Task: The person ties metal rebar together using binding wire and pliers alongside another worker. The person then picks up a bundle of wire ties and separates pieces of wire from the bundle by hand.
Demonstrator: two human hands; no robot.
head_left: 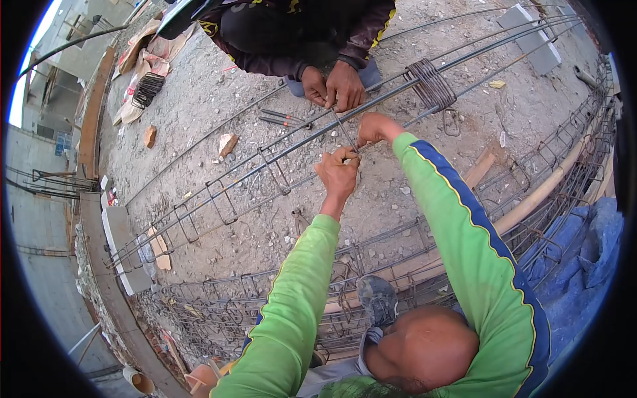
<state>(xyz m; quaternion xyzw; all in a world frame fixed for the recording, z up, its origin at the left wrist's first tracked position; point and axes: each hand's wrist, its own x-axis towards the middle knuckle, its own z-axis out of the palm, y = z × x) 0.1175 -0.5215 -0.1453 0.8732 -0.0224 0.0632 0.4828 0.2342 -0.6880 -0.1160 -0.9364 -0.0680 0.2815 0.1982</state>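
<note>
My left hand (338, 174) is closed, its fingertips pinching a steel stirrup (344, 129) at its lower corner, beside a long rebar (252, 208). My right hand (377, 128) is curled shut at the same corner, just right of the left; any thin wire in its fingers is too small to make out. Across from me, a co-worker's hands (335, 86) are at the upper end of this stirrup, by the upper rebars (385, 95). Several spaced stirrups (273, 169) hang along the bars to the left.
A bundle of stirrups (431, 85) hangs on the bars at right. A dark two-handled tool (285, 120) lies near the co-worker. Grey blocks (531, 40) support the bar ends. Rebar cages (252, 298), a bamboo pole (537, 199) and blue tarp (577, 245) lie around my feet.
</note>
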